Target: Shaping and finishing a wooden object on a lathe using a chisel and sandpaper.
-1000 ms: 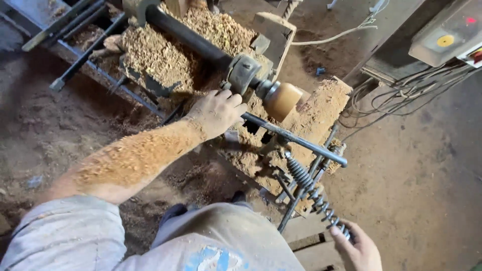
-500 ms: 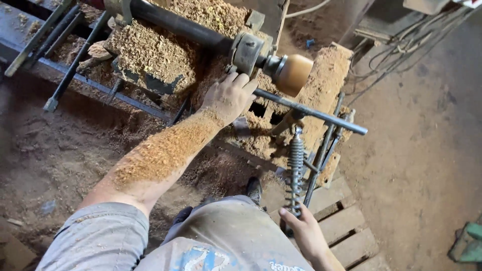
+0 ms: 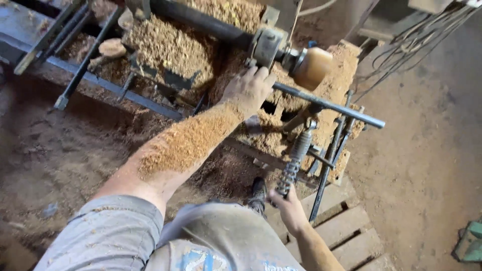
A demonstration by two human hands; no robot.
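Note:
A sawdust-covered wood lathe [image 3: 261, 47] fills the upper half of the view, with a rounded tan wooden piece [image 3: 313, 68] mounted on its spindle end. My left hand [image 3: 247, 89], its forearm coated in sawdust, rests on the long grey metal bar [image 3: 329, 105] just below the spindle housing. Lower down, my right hand [image 3: 287, 201] grips the bottom end of a coiled metal spring lever [image 3: 296, 161] that rises toward the bar.
Heaps of sawdust [image 3: 170, 45] lie over the lathe bed and the dirt floor. A wooden pallet [image 3: 346, 231] sits under my feet at the lower right. Cables [image 3: 401, 50] hang at the upper right. A green object [image 3: 471, 241] stands at the right edge.
My right hand has risen and taken hold of the spring lever's lower end. My left hand stays on the bar by the spindle. The view has shifted slightly.

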